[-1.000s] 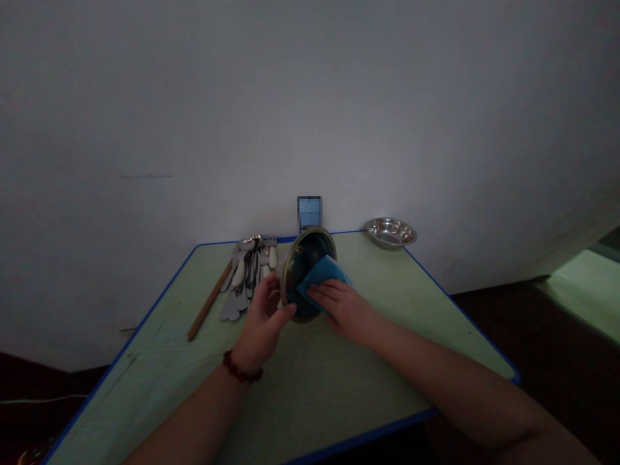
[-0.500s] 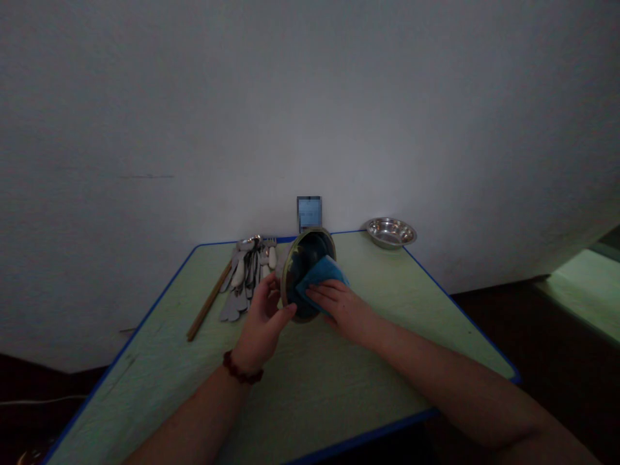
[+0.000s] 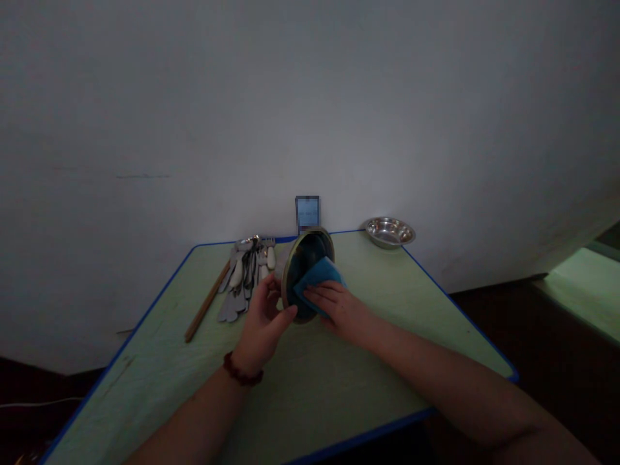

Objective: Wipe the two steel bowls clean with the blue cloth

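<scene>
A metal bowl (image 3: 306, 250) stands tipped on its edge over the green table (image 3: 310, 381), its inside facing right. My left hand (image 3: 261, 323) grips the bowl's rim, thumb on the front edge and fingers behind. Inside the bowl, my right hand (image 3: 339, 309) presses a blue cloth (image 3: 314, 276) against the metal with its fingers laid over the cloth. A beaded bracelet sits on my left wrist.
A heap of spoons and forks (image 3: 247, 274) lies at the back left, with wooden chopsticks (image 3: 206, 303) beside it. A second metal bowl (image 3: 390, 231) sits at the back right corner. A small device with a lit screen (image 3: 307, 213) leans on the wall.
Both hands, bowl and cloth have shifted very slightly left and up; the grip is the same.
</scene>
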`<state>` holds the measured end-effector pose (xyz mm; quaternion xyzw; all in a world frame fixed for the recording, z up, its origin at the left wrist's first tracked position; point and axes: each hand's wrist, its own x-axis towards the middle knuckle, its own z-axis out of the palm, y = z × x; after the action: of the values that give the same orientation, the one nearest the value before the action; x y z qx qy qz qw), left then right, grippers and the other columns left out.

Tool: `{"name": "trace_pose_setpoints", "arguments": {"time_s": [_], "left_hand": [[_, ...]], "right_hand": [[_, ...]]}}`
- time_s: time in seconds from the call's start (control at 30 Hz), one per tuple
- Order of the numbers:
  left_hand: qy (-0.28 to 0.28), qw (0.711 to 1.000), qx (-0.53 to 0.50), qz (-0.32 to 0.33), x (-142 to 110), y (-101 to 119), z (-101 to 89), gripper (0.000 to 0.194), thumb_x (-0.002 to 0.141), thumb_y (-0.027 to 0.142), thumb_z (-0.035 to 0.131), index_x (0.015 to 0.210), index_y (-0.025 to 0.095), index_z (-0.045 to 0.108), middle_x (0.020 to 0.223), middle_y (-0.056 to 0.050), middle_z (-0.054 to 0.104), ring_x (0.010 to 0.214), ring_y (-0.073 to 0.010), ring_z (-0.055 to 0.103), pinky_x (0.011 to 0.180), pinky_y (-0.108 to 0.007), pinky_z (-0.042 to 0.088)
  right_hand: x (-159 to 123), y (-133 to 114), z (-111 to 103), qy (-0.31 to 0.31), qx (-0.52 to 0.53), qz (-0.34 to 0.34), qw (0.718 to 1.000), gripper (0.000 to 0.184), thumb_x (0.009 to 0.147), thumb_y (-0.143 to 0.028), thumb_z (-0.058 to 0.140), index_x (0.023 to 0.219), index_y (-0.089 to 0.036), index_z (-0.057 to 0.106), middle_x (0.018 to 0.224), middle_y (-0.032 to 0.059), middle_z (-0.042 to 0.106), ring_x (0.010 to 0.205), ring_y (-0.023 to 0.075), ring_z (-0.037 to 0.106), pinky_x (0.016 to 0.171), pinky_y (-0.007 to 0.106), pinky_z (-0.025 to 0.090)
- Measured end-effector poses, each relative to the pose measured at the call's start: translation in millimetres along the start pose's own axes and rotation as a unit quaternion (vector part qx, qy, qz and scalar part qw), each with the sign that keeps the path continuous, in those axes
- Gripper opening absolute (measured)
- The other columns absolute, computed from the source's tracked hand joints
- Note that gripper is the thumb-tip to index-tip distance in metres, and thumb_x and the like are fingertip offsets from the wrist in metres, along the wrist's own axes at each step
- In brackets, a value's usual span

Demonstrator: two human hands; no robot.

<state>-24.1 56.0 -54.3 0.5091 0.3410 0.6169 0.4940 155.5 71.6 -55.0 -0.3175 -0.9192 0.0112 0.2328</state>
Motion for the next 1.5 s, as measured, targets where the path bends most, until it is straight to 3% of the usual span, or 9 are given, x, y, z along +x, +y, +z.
{"name": "trace_pose_setpoints", "arguments": {"time_s": [0.7, 0.87, 1.0, 1.5], "left_hand": [[-0.012, 0.999, 0.036, 0.036, -2.2, 4.6, 7.0, 0.052, 0.062, 0.025, 0.072, 0.109, 0.024, 0.049, 0.097, -0.005, 0.057, 0.09, -0.0216, 0.056, 0.074, -0.034, 0.049], [-0.013, 0.999, 0.021, 0.048, -3.0, 1.4, 6.8, 0.051, 0.063, 0.024, 0.071, 0.109, 0.026, 0.049, 0.096, -0.003, 0.056, 0.089, -0.0192, 0.055, 0.074, -0.032, 0.05], [-0.012, 0.998, 0.022, 0.052, -3.9, 0.8, 7.1, 0.05, 0.063, 0.024, 0.071, 0.108, 0.027, 0.049, 0.094, -0.003, 0.053, 0.085, -0.0182, 0.053, 0.069, -0.03, 0.05], [-0.012, 1.0, 0.021, 0.0, -5.2, 5.5, 8.9, 0.057, 0.06, 0.022, 0.071, 0.111, 0.027, 0.044, 0.099, -0.004, 0.054, 0.086, -0.0204, 0.055, 0.071, -0.035, 0.051]], "right_hand": [[-0.2, -4.7, -0.6, 0.007, 0.025, 0.006, 1.0, 0.049, 0.078, -0.01, 0.052, 0.127, -0.013, 0.046, 0.127, 0.0117, 0.053, 0.114, 0.0208, 0.046, 0.096, 0.039, 0.041], [-0.1, -5.0, -0.4, 0.021, 0.022, -0.005, 1.0, 0.046, 0.079, -0.011, 0.052, 0.125, -0.008, 0.049, 0.125, 0.0128, 0.055, 0.111, 0.0222, 0.048, 0.096, 0.039, 0.042], [0.4, -5.1, 0.1, 0.024, 0.03, -0.002, 0.999, 0.048, 0.079, -0.012, 0.053, 0.127, -0.012, 0.047, 0.126, 0.0119, 0.054, 0.111, 0.0218, 0.047, 0.096, 0.04, 0.042], [1.4, -7.0, -2.6, -0.004, 0.021, -0.003, 1.0, 0.045, 0.081, -0.014, 0.052, 0.126, -0.01, 0.047, 0.125, 0.0134, 0.054, 0.111, 0.0216, 0.046, 0.095, 0.039, 0.041]]}}
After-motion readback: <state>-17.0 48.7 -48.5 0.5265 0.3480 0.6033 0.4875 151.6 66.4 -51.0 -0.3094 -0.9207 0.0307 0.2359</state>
